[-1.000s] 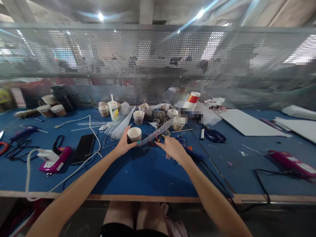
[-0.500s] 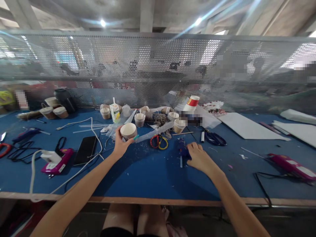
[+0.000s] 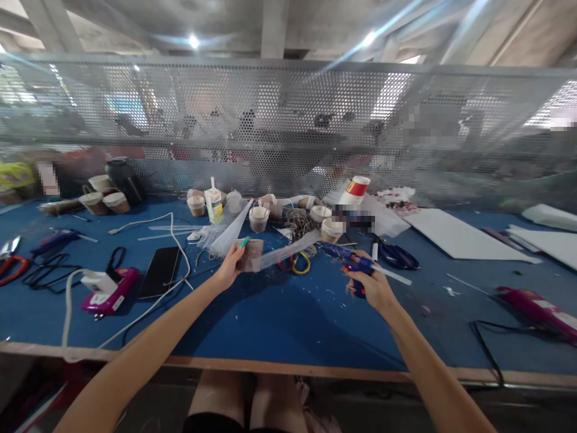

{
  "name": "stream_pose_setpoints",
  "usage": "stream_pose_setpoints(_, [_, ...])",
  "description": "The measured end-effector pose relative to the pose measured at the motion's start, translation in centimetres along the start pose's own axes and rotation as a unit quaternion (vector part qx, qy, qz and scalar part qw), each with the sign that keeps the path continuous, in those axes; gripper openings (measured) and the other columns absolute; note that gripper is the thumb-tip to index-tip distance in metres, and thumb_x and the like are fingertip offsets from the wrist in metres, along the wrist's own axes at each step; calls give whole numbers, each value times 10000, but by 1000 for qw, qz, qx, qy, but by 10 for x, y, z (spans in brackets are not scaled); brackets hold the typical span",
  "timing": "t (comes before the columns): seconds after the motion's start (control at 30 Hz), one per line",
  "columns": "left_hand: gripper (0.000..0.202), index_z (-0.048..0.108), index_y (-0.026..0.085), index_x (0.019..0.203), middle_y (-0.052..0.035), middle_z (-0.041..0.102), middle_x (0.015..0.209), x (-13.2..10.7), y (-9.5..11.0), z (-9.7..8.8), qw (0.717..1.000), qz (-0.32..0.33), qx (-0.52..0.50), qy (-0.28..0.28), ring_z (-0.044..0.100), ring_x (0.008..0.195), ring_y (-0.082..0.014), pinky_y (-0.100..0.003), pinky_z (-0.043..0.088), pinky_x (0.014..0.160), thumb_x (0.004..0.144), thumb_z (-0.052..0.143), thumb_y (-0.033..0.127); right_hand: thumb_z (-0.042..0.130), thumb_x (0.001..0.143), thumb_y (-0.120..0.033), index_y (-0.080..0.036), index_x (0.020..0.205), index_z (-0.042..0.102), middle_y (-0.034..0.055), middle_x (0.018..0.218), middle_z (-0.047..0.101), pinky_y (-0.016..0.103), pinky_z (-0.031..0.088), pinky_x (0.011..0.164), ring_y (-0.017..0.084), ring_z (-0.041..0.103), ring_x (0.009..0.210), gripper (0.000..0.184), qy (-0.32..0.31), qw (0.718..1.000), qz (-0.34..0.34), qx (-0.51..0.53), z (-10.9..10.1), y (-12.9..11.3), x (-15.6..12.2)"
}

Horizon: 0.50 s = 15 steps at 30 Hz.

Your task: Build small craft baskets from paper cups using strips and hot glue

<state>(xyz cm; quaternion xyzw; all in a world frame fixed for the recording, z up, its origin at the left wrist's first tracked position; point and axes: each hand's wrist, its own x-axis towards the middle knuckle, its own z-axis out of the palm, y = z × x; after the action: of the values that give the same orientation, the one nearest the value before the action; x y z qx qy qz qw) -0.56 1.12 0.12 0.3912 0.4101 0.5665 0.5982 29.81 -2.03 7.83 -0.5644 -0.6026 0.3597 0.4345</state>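
My left hand [image 3: 229, 268] is closed around a small cup wrapped in brown material [image 3: 250, 255], tipped so that its side faces me. A small teal piece shows at the thumb. Just right of the cup, a clear plastic strip [image 3: 288, 251] stretches across the table towards the scissors [image 3: 301, 263] with red and yellow handles. My right hand [image 3: 370, 287] grips a blue glue gun [image 3: 354, 261], lifted off the table, its nozzle pointing left towards the cup. A translucent glue stick [image 3: 393, 275] juts from its back end.
Several small cups [image 3: 259, 219], a drink carton [image 3: 214, 205] and tangled twine [image 3: 300, 224] stand along the back. A phone [image 3: 159, 272], a purple power strip [image 3: 110, 293] and a second glue gun [image 3: 56, 240] lie left. White board [image 3: 469, 236] and another purple strip [image 3: 538, 310] are right.
My right hand has picked the glue gun up off the table and turned its nozzle leftward. My left hand has moved slightly right and tipped the cup from mouth-up onto its side.
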Motion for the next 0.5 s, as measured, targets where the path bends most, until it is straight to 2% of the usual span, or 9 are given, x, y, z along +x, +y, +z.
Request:
stream_pose_setpoints(0.07, [540, 499, 226, 1029, -58, 613, 1009, -1, -2, 2, 999, -50, -14, -10, 597, 938, -237, -354, 516, 726, 633, 606, 576, 571, 611, -402, -189, 863, 519, -73, 406, 448, 256, 374, 338, 129, 449, 325, 335, -6, 998, 1, 55, 12, -7, 1])
stream_pose_setpoints(0.13, [592, 481, 222, 1057, -60, 616, 996, -3, -3, 5, 999, -42, 7, -26, 601, 930, -244, -371, 512, 745, 576, 698, 490, 596, 601, -463, -178, 763, 538, -52, 386, 464, 256, 381, 331, 124, 450, 315, 333, -18, 997, -12, 78, 25, -14, 4])
stream_pose_setpoints(0.23, [809, 389, 222, 1163, -71, 563, 1099, -8, -1, 7, 992, 62, 105, -12, 549, 1034, -263, -429, 448, 887, 470, 792, 333, 607, 612, -479, -178, 672, 530, -37, 366, 473, 248, 380, 322, 122, 453, 305, 316, -39, 996, -33, 79, 46, -22, 6])
stream_pose_setpoints(0.3, [900, 352, 234, 1191, -71, 483, 1207, -12, 0, 8, 968, 159, 192, 10, 459, 1151, -271, -446, 339, 1006, 418, 812, 267, 622, 621, -454, -183, 693, 530, -52, 357, 461, 242, 375, 318, 113, 434, 291, 295, -60, 994, -40, 79, 58, -25, 5])
stream_pose_setpoints(0.37, [955, 325, 256, 1211, -64, 440, 1249, -15, 0, 10, 951, 207, 230, 4, 416, 1190, -272, -443, 280, 1048, 394, 818, 233, 642, 615, -425, -192, 679, 529, -52, 378, 470, 233, 366, 317, 103, 429, 302, 266, -75, 993, -50, 81, 68, -26, 1])
stream_pose_setpoints(0.43, [954, 316, 259, 1216, -69, 474, 1207, -19, -2, 13, 962, 187, 201, -12, 462, 1137, -271, -437, 335, 1010, 404, 817, 238, 657, 599, -398, -201, 667, 523, -35, 433, 510, 231, 357, 317, 107, 446, 336, 247, -68, 991, -57, 97, 74, -25, -2])
stream_pose_setpoints(0.5, [847, 360, 231, 1173, -74, 537, 1116, -22, -4, 16, 981, 125, 149, -19, 524, 1046, -264, -419, 416, 923, 452, 802, 279, 665, 585, -368, -206, 680, 521, -15, 499, 549, 236, 365, 329, 120, 477, 381, 237, -56, 990, -64, 112, 76, -21, -5])
